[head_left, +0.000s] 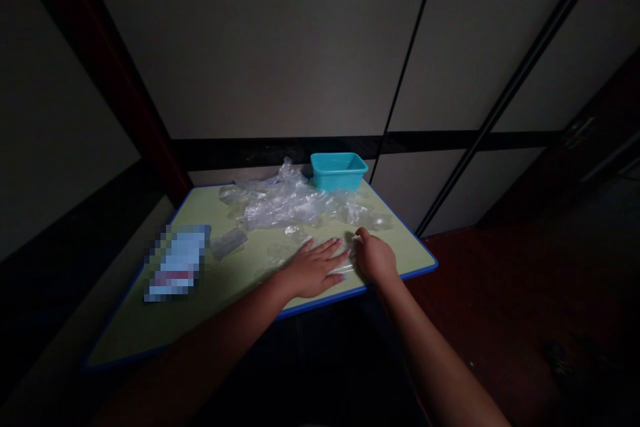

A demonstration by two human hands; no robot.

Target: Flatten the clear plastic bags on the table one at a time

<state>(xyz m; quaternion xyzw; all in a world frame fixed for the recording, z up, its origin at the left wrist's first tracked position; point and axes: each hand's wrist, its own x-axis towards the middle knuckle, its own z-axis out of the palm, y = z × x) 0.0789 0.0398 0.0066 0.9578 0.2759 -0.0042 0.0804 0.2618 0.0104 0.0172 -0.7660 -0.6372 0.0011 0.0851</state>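
My left hand (315, 268) lies flat with its fingers spread on a clear plastic bag (343, 265) near the table's front edge. Just to its right, my right hand (375, 257) is closed at the bag's right end, its fingers curled around the plastic. Behind both hands a heap of crumpled clear bags (280, 203) spreads across the back of the table. A small flattened clear packet (229, 243) lies left of the heap.
A turquoise basket (340, 179) stands at the back edge of the yellow-green table (165, 323), which has a blue rim. At the left lies a blurred blue-white item (179, 263). Cabinet panels rise directly behind the table.
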